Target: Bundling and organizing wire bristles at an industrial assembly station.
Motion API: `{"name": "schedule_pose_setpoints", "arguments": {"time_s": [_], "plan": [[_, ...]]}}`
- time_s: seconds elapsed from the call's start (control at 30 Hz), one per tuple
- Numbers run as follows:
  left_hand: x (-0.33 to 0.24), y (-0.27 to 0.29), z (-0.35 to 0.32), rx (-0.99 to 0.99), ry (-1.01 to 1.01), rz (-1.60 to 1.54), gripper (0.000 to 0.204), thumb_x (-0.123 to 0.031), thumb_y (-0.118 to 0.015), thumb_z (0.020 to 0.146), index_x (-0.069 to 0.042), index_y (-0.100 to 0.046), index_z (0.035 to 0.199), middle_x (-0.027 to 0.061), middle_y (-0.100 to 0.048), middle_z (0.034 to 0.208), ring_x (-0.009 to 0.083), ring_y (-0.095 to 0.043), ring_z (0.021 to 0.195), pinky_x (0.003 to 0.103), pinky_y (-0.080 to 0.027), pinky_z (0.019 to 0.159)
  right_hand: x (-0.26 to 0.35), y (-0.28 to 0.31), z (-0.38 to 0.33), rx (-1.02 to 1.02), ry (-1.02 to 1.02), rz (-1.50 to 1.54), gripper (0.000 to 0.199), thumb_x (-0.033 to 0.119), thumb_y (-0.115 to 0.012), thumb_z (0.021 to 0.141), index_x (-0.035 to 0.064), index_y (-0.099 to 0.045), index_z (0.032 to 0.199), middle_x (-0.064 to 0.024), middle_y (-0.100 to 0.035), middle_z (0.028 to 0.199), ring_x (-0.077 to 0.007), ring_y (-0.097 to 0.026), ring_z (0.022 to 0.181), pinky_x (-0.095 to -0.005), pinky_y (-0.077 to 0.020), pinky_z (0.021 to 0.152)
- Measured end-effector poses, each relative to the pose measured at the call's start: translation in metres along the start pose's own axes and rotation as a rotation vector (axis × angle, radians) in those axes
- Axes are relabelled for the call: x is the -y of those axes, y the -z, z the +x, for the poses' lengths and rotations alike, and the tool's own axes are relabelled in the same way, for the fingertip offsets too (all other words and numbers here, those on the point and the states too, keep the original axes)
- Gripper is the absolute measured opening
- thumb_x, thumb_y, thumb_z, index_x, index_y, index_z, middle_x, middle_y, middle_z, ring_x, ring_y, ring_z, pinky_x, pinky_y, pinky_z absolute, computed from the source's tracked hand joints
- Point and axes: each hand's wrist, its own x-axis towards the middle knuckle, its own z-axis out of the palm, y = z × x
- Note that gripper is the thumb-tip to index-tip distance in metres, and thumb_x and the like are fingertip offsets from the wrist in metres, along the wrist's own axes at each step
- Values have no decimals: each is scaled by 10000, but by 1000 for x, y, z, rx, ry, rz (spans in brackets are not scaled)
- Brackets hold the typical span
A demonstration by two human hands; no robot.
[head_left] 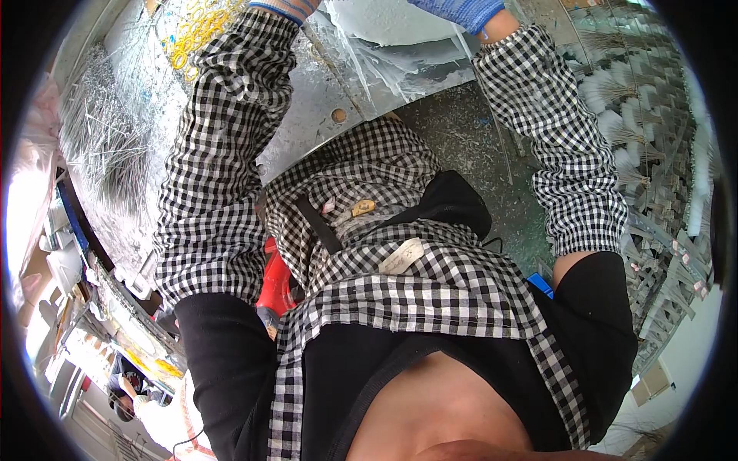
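My left hand (289, 8) is cut off by the upper edge; only its wrist and the blue-trimmed cuff of a pale glove show. Farther right, my right hand (466, 11) wears a blue and white knitted glove, and its fingers also lie beyond the edge. Between the two hands lies a white, translucent mass (384, 23) with long clear strands fanning from its near side. It rests on a metal worktable (315, 107) with a round hole near the front edge. Whether either hand grips the mass cannot be seen.
Yellow rings (198, 34) are heaped at the far left of the worktable. Nearer lies a pile of thin metal wires (111, 142). Along the right stand many wire-stemmed pieces with white bristles (638, 131). Another person (165, 415) is at lower left.
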Motion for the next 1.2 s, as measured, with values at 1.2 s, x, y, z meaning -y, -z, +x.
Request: {"name": "schedule_pose_setpoints", "arguments": {"time_s": [1.2], "plan": [[14, -2, -20, 444, -691, 925, 403, -109, -697, 827, -210, -636, 1213, 106, -610, 1022, 348, -585, 1012, 459, -516, 864, -123, -52, -13, 27, 29, -310, 363, 278, -831, 812, 86, -720, 1099, -109, -762, 1011, -273, -730, 934, -369, -581, 886]]}}
